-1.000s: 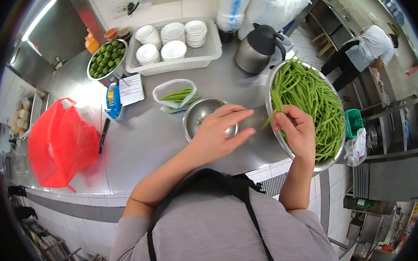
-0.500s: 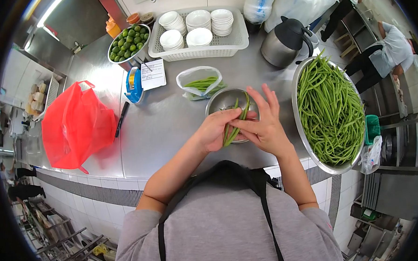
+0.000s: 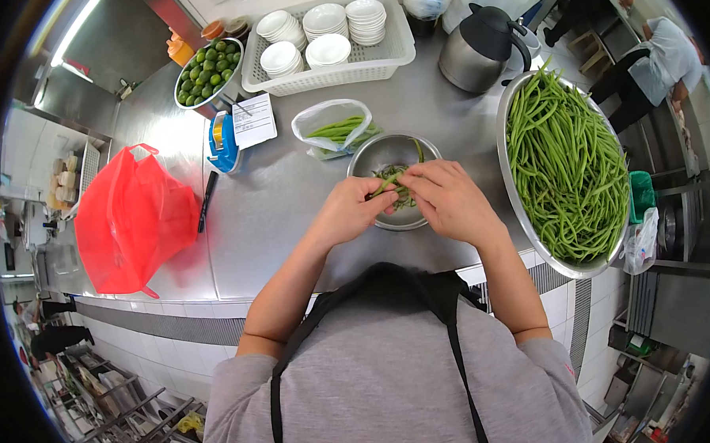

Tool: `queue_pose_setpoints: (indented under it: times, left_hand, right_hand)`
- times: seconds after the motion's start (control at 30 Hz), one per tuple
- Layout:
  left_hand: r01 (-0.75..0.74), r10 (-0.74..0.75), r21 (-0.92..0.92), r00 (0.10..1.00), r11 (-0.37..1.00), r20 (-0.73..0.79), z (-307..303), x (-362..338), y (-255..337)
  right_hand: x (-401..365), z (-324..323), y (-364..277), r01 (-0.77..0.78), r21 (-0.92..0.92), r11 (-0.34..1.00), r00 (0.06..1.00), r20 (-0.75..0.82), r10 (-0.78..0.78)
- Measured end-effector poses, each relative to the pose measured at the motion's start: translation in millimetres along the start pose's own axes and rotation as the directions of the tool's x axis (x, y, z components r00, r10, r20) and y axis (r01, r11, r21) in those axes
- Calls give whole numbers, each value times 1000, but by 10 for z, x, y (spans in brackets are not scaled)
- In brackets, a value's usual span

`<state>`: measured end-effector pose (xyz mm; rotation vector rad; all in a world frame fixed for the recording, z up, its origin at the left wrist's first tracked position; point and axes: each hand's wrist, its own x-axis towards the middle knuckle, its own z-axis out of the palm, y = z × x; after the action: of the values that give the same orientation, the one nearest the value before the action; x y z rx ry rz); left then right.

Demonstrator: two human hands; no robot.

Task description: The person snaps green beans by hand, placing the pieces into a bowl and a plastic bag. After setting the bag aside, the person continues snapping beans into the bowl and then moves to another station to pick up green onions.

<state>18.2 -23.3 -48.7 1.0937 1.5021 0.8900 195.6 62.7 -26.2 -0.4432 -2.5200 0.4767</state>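
Observation:
Over the small steel bowl [image 3: 373,154], my left hand [image 3: 350,211] is closed around green beans [image 3: 387,186]. My right hand [image 3: 455,202] pinches at the same beans from the other side, fingertips close to those of the left. Small green and dark bean bits lie in the bowl below, partly covered by my fingers. Just behind the bowl stands a clear plastic bag [image 3: 319,116] with long bean pieces in it. To the right of my right hand, a big steel basin [image 3: 508,179] is heaped with whole green beans [image 3: 567,173].
A red plastic bag [image 3: 133,219] and a black pen [image 3: 207,201] lie left, near a blue tape dispenser [image 3: 223,144] and paper slip [image 3: 254,121]. Behind are a pot of limes [image 3: 207,73], a basket [image 3: 309,81] of white dishes and a jug [image 3: 474,54]. A person [image 3: 665,61] bends at right.
Both hands have lowered the beans into the bowl's opening. My right hand's raised, spread fingers have folded down to pinch the beans. The camera view has shifted slightly.

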Motion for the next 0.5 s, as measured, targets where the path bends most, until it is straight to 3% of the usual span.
queue_pose_setpoints:
  times: [0.07, 0.13, 0.2, 0.27, 0.3, 0.33, 0.37, 0.4, 0.47, 0.5]
  left_hand:
    - [-6, 6, 95, 1000, 995, 1, -42, -5, -44]
    - [-33, 25, 266, 999, 964, 33, -61, -51, 24]
    - [-68, 67, 188, 998, 980, 11, -27, -68, 77]
    - [-107, 110, 111, 994, 988, -16, -6, -62, 141]
    - [-72, 72, -42, 997, 997, 1, -4, -61, 170]
    - [-30, 35, -193, 999, 981, 22, -4, -65, 180]
    - [-29, 33, -194, 999, 981, 20, -4, -64, 172]
    - [-55, 56, -148, 998, 987, 1, -3, -55, 158]
    - [-83, 82, -102, 996, 991, -20, -19, -43, 93]
    - [-61, 59, -34, 997, 998, -39, -59, -53, 41]
  right_hand:
    - [-8, -30, 32, -57, 44, 997, 971, 236, 45]
    - [-24, 48, 35, -76, 24, 997, 978, 194, 70]
    - [-22, 105, 28, -90, -2, 996, 985, 150, 89]
    - [-16, 145, 10, -252, 477, 842, 951, -39, 307]
    - [-15, 189, -2, -251, 477, 842, 951, -38, 306]
    - [-20, 244, -16, -253, 614, 747, 921, -83, 380]
    - [-24, 280, -22, -236, 736, 635, 881, -113, 459]
    - [-23, 289, -8, -235, 736, 635, 882, -112, 457]
    - [-15, 274, 47, -62, 992, 107, 669, -38, 742]
    - [-14, 218, 101, -62, 992, 108, 671, -39, 740]
